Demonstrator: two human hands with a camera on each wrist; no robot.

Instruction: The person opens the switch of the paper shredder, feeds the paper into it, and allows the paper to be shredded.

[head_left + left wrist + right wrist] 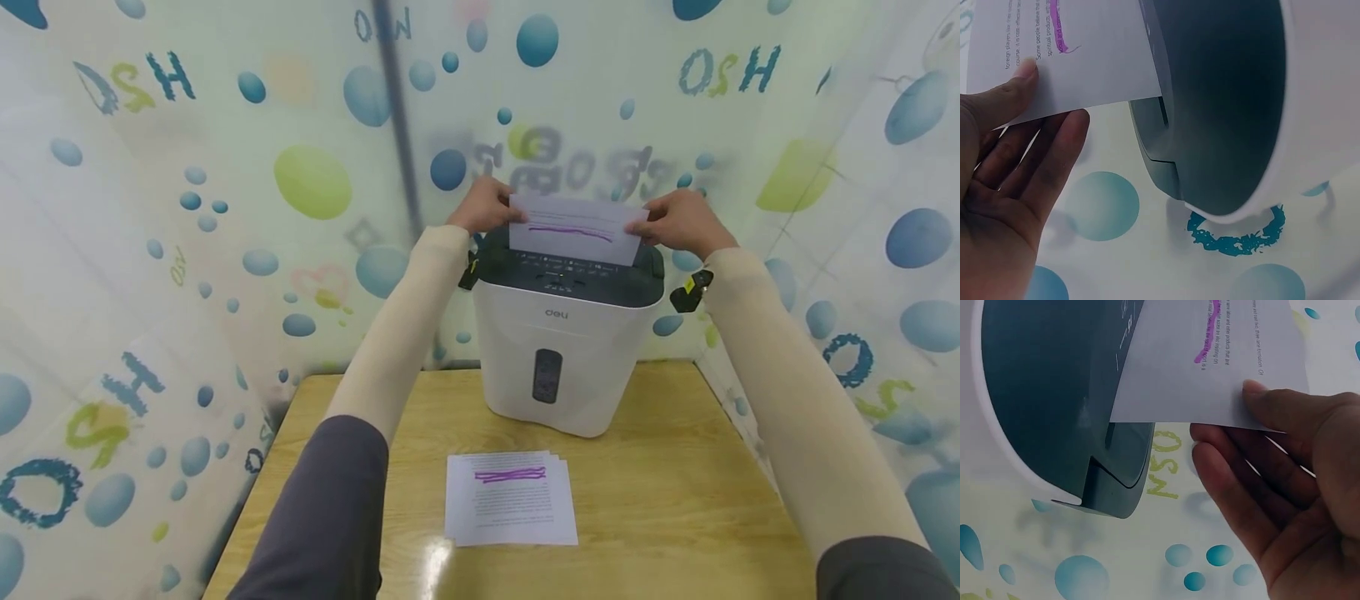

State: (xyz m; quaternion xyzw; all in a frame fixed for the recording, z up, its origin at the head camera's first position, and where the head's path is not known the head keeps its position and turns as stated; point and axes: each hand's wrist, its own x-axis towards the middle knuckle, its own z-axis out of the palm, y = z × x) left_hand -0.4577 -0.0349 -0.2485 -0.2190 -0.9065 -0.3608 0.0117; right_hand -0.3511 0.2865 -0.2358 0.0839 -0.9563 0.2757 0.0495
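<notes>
A printed sheet of paper (573, 229) with purple marker strokes stands upright in the top slot of a white paper shredder (558, 350) with a dark lid. My left hand (486, 207) pinches the sheet's left edge between thumb and fingers. On the opposite edge, my right hand (686, 223) pinches it the same way. Both wrist views show the thumb (1016, 90) on the printed face and the fingers (1235, 481) behind. The sheet's lower edge meets the slot; how deep it sits is hidden.
A small stack of printed pages (513, 508), the top one marked in purple, lies on the wooden table (645, 500) in front of the shredder. Patterned curtain-like walls (315, 183) close in behind and at both sides.
</notes>
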